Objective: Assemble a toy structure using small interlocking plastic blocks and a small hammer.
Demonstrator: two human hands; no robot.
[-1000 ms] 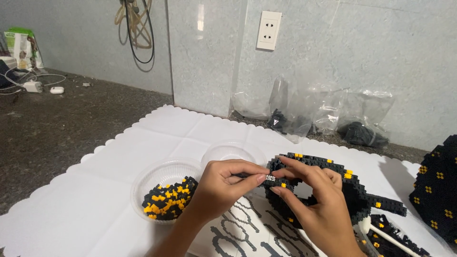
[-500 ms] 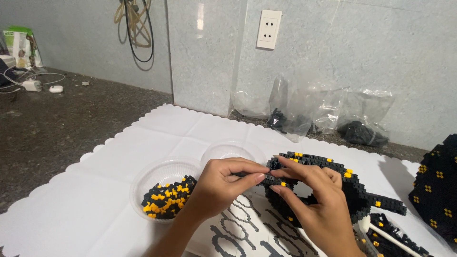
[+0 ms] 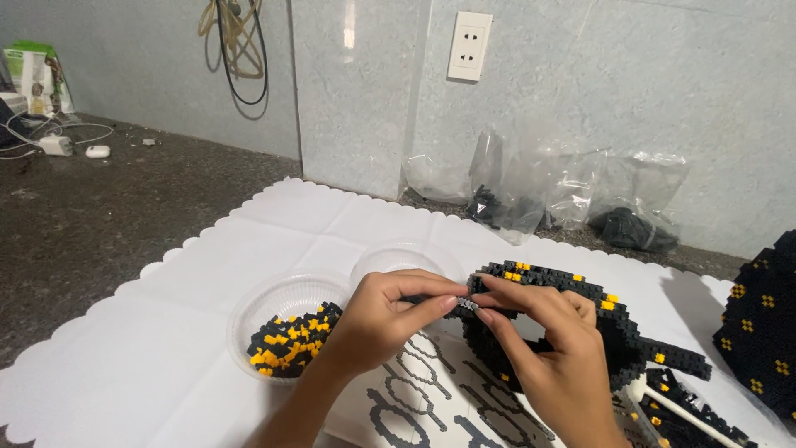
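Note:
My left hand (image 3: 385, 319) and my right hand (image 3: 551, 348) meet fingertip to fingertip over a white mat (image 3: 249, 249), pinching a tiny black brick (image 3: 466, 304) between them. Just behind the fingers stands a ring-shaped model of black bricks with yellow spots (image 3: 613, 319); my right hand covers its front. Left of my left hand sits a clear plastic bowl (image 3: 282, 299) with several black and yellow bricks (image 3: 290, 340) in it. A second clear bowl (image 3: 406, 257) lies behind my left hand.
A printed sheet with black outlines (image 3: 431, 398) lies under my wrists. Another large black-and-yellow brick piece (image 3: 759, 328) stands at the right edge. Clear plastic bags (image 3: 547, 195) lean against the wall under a socket (image 3: 469, 46). Dark counter (image 3: 108, 207) stretches left with cables.
My hands have stayed together at the front of the ring model; the fingertips have closed slightly tighter on the small brick. Nothing else has moved.

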